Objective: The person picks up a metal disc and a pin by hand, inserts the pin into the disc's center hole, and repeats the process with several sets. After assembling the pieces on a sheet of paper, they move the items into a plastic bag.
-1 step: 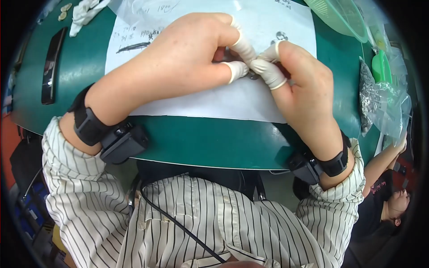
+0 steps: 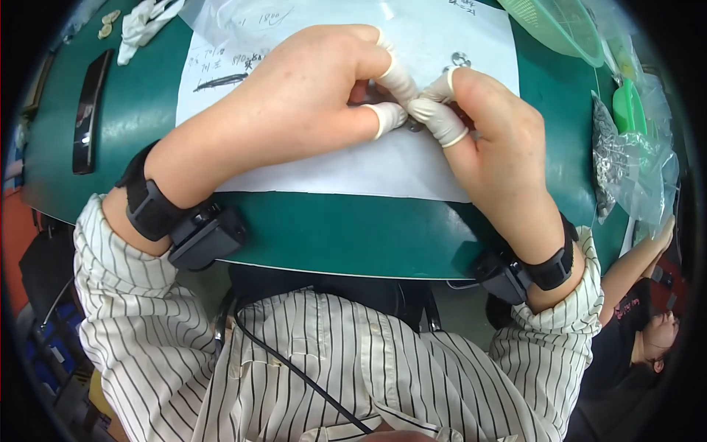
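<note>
- Left hand and right hand meet at upper centre of the frame, fingertips pressed together over the white paper sheet.
- Both wear white finger cots on thumb and forefinger, likely for a clean, non-slip pinch on tiny parts.
- Small dark metal part sits right between the tips, mostly hidden; each grip is closed on it from its own side.
- Paper lies on the green table, probably as a pale backing so small pieces show up.
- Small metal ring lies loose on the paper just above the right hand.
- Clear bag of metal parts at right edge, within reach.
- Green basket upper right; black bar upper left.
- Black wrist bands on both forearms.
</note>
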A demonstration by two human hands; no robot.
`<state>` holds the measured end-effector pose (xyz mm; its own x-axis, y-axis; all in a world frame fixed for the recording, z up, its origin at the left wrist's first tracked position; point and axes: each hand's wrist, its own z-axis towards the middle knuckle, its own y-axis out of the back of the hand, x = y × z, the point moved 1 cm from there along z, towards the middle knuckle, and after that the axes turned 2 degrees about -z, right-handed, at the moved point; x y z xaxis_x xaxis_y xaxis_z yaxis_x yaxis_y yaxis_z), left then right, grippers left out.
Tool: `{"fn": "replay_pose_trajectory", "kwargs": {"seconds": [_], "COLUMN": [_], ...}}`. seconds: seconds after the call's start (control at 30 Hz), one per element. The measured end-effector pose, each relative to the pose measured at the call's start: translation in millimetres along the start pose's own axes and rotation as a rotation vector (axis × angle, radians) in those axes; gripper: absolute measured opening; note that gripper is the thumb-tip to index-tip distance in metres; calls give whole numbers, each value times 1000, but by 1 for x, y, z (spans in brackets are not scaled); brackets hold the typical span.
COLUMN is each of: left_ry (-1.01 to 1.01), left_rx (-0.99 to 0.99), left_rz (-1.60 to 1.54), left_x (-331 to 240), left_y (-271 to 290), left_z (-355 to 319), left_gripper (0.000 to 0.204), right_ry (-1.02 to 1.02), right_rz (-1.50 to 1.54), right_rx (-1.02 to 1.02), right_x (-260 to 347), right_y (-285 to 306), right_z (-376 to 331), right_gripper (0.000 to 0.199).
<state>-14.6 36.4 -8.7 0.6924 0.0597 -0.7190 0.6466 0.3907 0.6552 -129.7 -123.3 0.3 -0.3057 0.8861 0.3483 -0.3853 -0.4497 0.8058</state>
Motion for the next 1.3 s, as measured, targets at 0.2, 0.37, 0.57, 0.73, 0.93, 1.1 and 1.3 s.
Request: {"fn": "replay_pose_trajectory", "kwargs": {"seconds": [0.2,0.37,0.57,0.73,0.93,1.1,1.3], "left_ry": [38,10,-274,-49,172,100,142], "left_rx": [13,-26,-105,-3,-28,-53,15], "left_rz": [-2,-69,38,13,-154,-81,-125], "left_x": [-13,-7,9,-19,-5,-6,-13], "left_y": [2,1,7,23,5,6,9], "left_z": [7,1,3,12,0,1,5], "left_gripper": [14,14,13,18,13,20,12], "right_ry": [-345,-277,-246,-34,51,-21,-357], "right_rz": [405,347,249,59,58,84,487], "right_rx": [34,97,112,83,24,57,-52], "right_x": [3,2,8,13,16,15,6], "right_y": [11,-2,-3,0,1,3,13], "right_z": [-2,-6,0,3,3,1,3], "right_gripper": [13,13,12,12,14,12,9]}}
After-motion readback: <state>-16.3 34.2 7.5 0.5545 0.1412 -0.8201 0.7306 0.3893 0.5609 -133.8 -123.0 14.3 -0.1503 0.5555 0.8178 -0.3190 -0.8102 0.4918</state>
